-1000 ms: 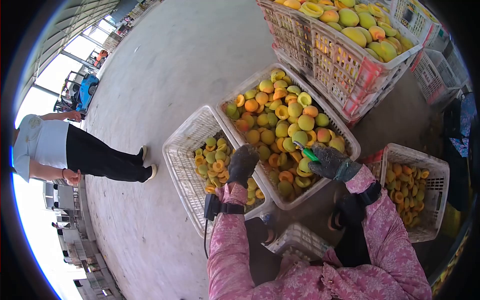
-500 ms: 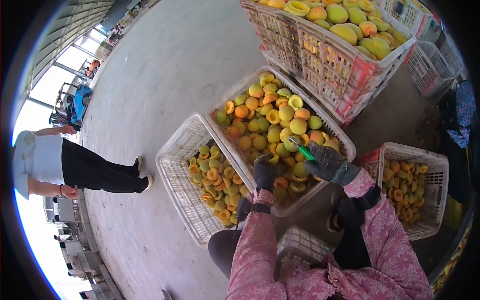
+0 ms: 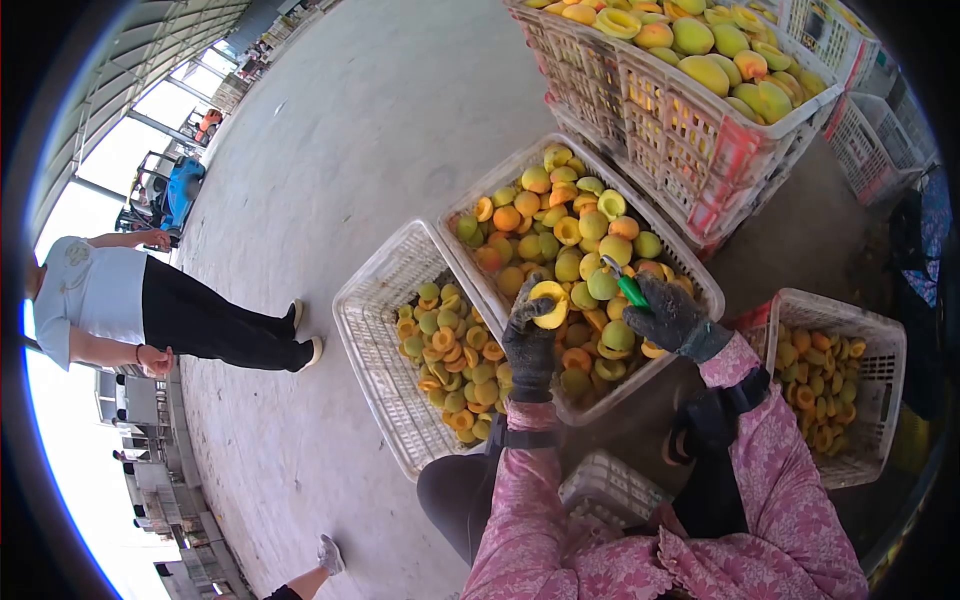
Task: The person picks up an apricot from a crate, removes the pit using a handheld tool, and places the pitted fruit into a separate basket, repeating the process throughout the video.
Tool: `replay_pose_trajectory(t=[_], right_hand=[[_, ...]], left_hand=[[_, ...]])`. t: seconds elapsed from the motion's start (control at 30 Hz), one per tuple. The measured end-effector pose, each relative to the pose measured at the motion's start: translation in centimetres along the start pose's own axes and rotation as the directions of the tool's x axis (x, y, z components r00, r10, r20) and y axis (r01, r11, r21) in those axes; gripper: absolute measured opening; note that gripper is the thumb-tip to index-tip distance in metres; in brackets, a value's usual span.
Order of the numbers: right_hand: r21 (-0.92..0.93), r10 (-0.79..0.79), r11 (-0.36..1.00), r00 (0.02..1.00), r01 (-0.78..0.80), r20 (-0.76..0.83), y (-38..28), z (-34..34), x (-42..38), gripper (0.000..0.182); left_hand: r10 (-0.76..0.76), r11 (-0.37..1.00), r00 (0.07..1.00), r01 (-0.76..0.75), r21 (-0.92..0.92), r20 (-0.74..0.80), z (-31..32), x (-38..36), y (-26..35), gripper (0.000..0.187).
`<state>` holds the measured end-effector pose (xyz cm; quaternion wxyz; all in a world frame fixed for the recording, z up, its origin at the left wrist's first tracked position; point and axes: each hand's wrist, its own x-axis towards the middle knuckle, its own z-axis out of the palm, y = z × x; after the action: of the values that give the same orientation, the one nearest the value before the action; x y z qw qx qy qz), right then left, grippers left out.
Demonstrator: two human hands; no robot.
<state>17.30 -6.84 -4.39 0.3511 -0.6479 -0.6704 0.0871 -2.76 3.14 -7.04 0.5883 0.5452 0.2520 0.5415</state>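
Observation:
My left hand [image 3: 530,345], in a dark glove, grips a yellow peach half [image 3: 549,304] with its cut face up. My gloved right hand [image 3: 668,316] is closed around a green-handled pitting tool [image 3: 632,291] whose curved metal tip points up and left, apart from the peach half. Both hands are over a white crate [image 3: 590,412] of peaches, some whole-looking and some halved. To its left, touching it, stands another white crate [image 3: 372,375] with peach halves [image 3: 455,350] in it.
At upper right a stacked crate [image 3: 690,150] is heaped with peaches. A smaller crate [image 3: 875,420] of halves sits to my right. A person [image 3: 180,305] stands at left, and another person's shoe [image 3: 330,553] shows at the bottom. A blue forklift [image 3: 180,190] is farther back.
My left hand has come up from the peaches and now shows a peach half. The pitting tool stays in my right hand. The view has shifted slightly, and a second person's foot has entered.

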Motion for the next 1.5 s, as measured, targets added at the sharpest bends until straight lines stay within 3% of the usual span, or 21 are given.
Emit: replay_pose_trajectory(t=[0.03, 0.07, 0.1, 0.13, 0.17, 0.2, 0.27, 0.3, 0.33, 0.37, 0.43, 0.53, 0.6, 0.7, 0.77, 0.8, 0.87, 0.97, 1.17, 1.37, 1.5], right_hand=[[-0.038, -0.083, 0.996, 0.995, 0.081, -0.055, 0.6, 0.4, -0.4, 0.054], [-0.035, -0.077, 0.997, 0.996, 0.075, -0.049, 0.5, 0.3, -0.4, 0.054], [-0.029, -0.065, 0.998, 0.997, 0.064, -0.051, 0.2, 0.0, -0.3, 0.055], [-0.023, -0.053, 0.998, 0.997, 0.052, -0.051, 0.0, -0.2, -0.2, 0.055], [-0.019, -0.048, 0.999, 0.998, 0.047, -0.048, 0.1, 0.0, -0.3, 0.055], [-0.062, -0.105, 0.993, 0.991, 0.100, -0.085, 0.0, 0.1, -0.3, 0.054], [-0.106, -0.161, 0.983, 0.979, 0.149, -0.122, -0.3, 0.1, -0.1, 0.054], [-0.012, -0.047, 0.999, 0.999, 0.046, -0.018, -0.8, -0.5, 0.2, 0.053], [0.073, 0.062, 0.995, 0.993, -0.069, 0.097, -1.3, -0.8, 0.3, 0.052], [0.073, 0.064, 0.995, 0.993, -0.072, 0.098, -1.5, -0.8, 0.3, 0.052], [0.105, 0.027, 0.994, 0.999, -0.031, 0.044, -1.7, -0.7, 0.2, 0.051], [0.097, -0.019, 0.995, 0.999, 0.014, 0.048, -1.4, -0.7, 0.0, 0.052], [0.093, -0.029, 0.995, 0.999, 0.026, 0.034, -1.3, -0.6, -0.1, 0.051], [0.060, -0.078, 0.995, 0.997, 0.079, -0.027, -0.8, -0.1, -0.3, 0.051], [0.029, -0.110, 0.993, 0.991, 0.113, -0.075, -0.5, 0.0, -0.2, 0.050], [0.045, -0.105, 0.993, 0.993, 0.107, -0.047, -0.4, -0.2, -0.2, 0.051], [0.061, -0.103, 0.993, 0.995, 0.103, -0.015, -0.5, -0.4, -0.3, 0.052], [0.079, -0.089, 0.993, 0.996, 0.088, 0.001, -0.7, -0.2, -0.3, 0.053], [0.065, -0.055, 0.996, 0.998, 0.053, 0.030, -1.0, -0.2, -0.3, 0.055], [0.044, -0.126, 0.991, 0.991, 0.128, -0.037, -1.0, 0.2, -0.4, 0.056], [0.076, -0.054, 0.996, 0.998, 0.052, 0.033, -1.4, -0.2, -0.3, 0.056]], left_hand=[[-0.016, 0.999, 0.999, 0.018, 0.034, -0.048, -1.0, 0.1, 0.0, 0.024], [-0.051, 0.999, 0.992, 0.050, -0.006, -0.115, -1.6, 0.0, 0.7, 0.024], [-0.046, 0.994, 0.981, 0.063, 0.088, -0.186, -2.9, -0.1, 0.7, 0.029], [0.039, 0.902, 0.969, 0.070, 0.426, -0.242, -4.7, -0.2, 0.6, 0.032], [0.138, 0.696, 0.955, 0.095, 0.711, -0.263, -5.3, -0.2, 1.1, 0.036], [0.133, 0.694, 0.956, 0.099, 0.713, -0.262, -5.2, -0.6, 1.2, 0.036], [0.358, 0.122, 0.916, 0.148, 0.981, -0.183, -4.6, -1.2, 1.1, 0.042], [0.357, 0.122, 0.917, 0.146, 0.982, -0.180, -4.5, -1.4, 0.1, 0.042], [0.123, 0.255, 0.988, 0.063, 0.965, -0.097, -4.6, -1.9, -1.5, 0.042], [-0.101, 0.399, 0.994, 0.016, 0.917, 0.027, -4.0, -2.3, -2.4, 0.043], [-0.145, 0.186, 0.939, -0.285, 0.940, 0.313, -2.1, -3.3, -4.3, 0.036], [-0.294, 0.319, 0.885, -0.264, 0.910, 0.360, -2.4, -4.8, -9.6, 0.030], [-0.714, 0.130, 0.688, -0.049, 0.990, 0.128, -1.6, -4.5, -10.0, 0.029], [-0.733, 0.153, 0.662, -0.064, 0.986, 0.157, -2.4, -3.4, -9.8, 0.032], [-0.605, 0.240, 0.790, 0.055, 0.969, 0.105, -2.2, -3.5, -8.0, 0.033], [-0.608, 0.240, 0.787, 0.052, 0.969, 0.108, -1.8, -3.2, -6.5, 0.033], [-0.411, 0.695, 0.888, 0.161, 0.701, 0.204, -1.1, -2.5, -3.9, 0.036], [-0.364, 0.819, 0.921, 0.243, 0.520, 0.142, -0.7, -2.3, -1.9, 0.039], [-0.251, 0.922, 0.965, 0.212, 0.325, 0.082, -0.4, -2.4, 0.4, 0.045], [-0.140, 0.965, 0.988, 0.122, 0.234, 0.064, -3.1, -2.9, -1.0, 0.041], [-0.136, 0.987, 0.990, 0.132, 0.097, 0.033, -2.4, -3.3, 0.1, 0.035]])
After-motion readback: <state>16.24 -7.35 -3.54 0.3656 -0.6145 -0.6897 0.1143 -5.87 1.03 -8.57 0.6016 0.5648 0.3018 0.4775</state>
